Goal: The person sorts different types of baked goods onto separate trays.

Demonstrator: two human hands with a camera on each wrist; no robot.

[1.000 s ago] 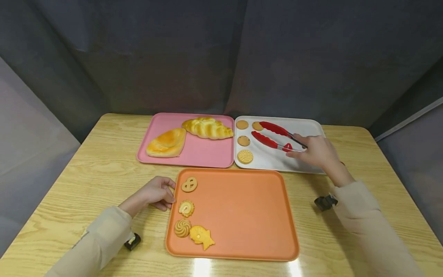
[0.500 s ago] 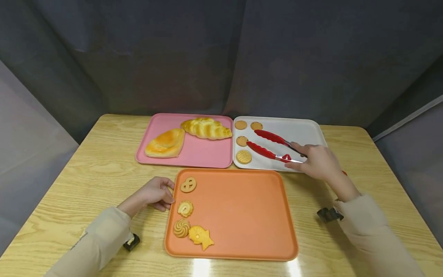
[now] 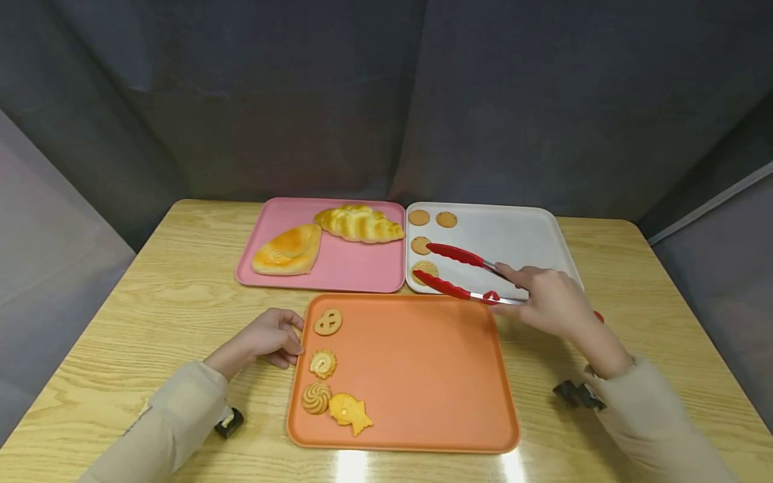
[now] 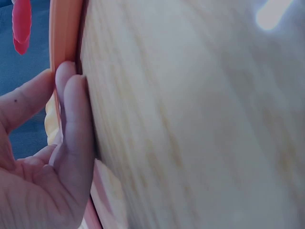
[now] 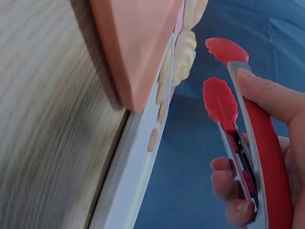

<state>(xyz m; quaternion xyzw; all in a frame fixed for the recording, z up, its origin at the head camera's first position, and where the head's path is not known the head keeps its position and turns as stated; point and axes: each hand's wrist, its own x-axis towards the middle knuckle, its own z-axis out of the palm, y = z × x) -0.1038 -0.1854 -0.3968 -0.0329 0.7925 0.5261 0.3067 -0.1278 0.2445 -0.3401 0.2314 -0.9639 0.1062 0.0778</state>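
My right hand [image 3: 552, 300] grips red-tipped metal tongs [image 3: 449, 287], whose arms are spread apart with nothing between them. The tongs hover over the near left of a white tray [image 3: 513, 225]. One tip overlaps a dotted round cookie [image 3: 425, 270], the other lies beside a smaller round cookie [image 3: 420, 245]; contact cannot be told. At the left side of an orange tray [image 3: 423, 376], my left hand [image 3: 276, 337] pinches its rim, with the thumb on one side and fingertips on the other in the left wrist view. A pretzel cookie [image 3: 328, 323] lies just inside that rim.
Two more round cookies [image 3: 446, 219] lie at the white tray's far left. A pink tray [image 3: 356, 268] beside it bears a braided bread [image 3: 360, 225] and a flat bun [image 3: 288, 250]. Lower on the orange tray lie a swirl cookie [image 3: 317, 398] and a fish-shaped cookie [image 3: 351, 413].
The right hand has brought the tongs nearer and slightly left, from the far cookies to the near dotted one. The left hand stays at the orange tray's rim.
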